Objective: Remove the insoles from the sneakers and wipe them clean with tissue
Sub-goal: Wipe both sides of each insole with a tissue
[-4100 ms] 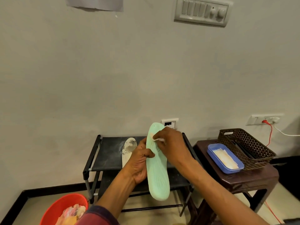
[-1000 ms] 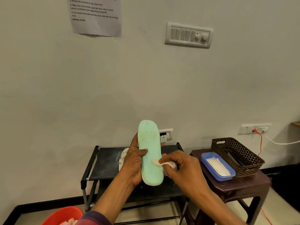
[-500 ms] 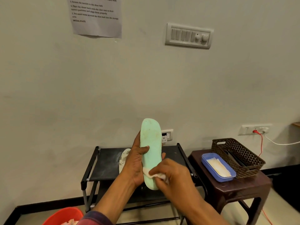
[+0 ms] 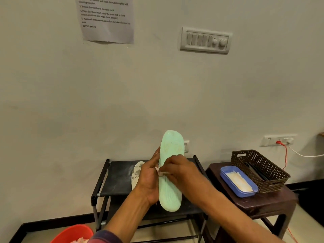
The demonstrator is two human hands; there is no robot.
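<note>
Standing before a grey wall (image 4: 70, 102), the person holds a green insole (image 4: 171, 174) upright above a black rack (image 4: 115, 179). Left hand (image 4: 149, 179) grips its edge; right hand (image 4: 178, 170) pinches a tissue (image 4: 160, 172) against it. A second insole (image 4: 136, 172) lies on the rack. Right of the rack, a brown surface (image 4: 254, 206) carries a blue box (image 4: 226, 174) and a basket (image 4: 263, 165).

- Your mint-green insole (image 4: 171, 190) looks like matt foam, ribbed with fine grooves near the heel.
- The tissue (image 4: 160, 172) you pinch is soft crumpled paper.
- The shoe rack (image 4: 117, 178) has a black dusty cloth shelf on metal tubes.
- The blue tray (image 4: 228, 179) is smooth plastic.
- The brown basket (image 4: 273, 179) is perforated plastic.
- The side table (image 4: 273, 200) is glossy dark wood.
</note>
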